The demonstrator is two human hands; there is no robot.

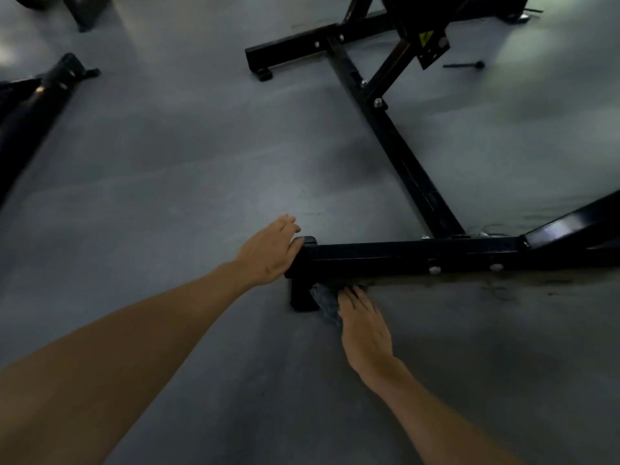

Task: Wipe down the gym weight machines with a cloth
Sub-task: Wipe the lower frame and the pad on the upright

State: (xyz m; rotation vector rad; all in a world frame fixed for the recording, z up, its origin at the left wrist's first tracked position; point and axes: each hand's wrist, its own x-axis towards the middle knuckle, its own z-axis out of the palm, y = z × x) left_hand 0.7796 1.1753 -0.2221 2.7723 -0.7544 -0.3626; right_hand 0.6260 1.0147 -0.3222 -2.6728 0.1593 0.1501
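Left forearm is seen bare, extended from the 8 o'clock corner toward centre frame. The left hand [268, 251] is held palm-down with the fingers [285, 224] straight and close together, directed toward 1 o'clock; the thumb is laid against the end of a black frame bar [402, 255]. Nothing is gripped by it.

Right forearm is seen bare, entering from 5 o'clock and angled toward 11 o'clock. The right hand [364, 327] is held flat, back uppermost, the wrist nearly straight. Its fingers are extended toward 12 o'clock and pressed onto a dark cloth [327, 302] under the bar; the fingertips are partly lost in shadow.
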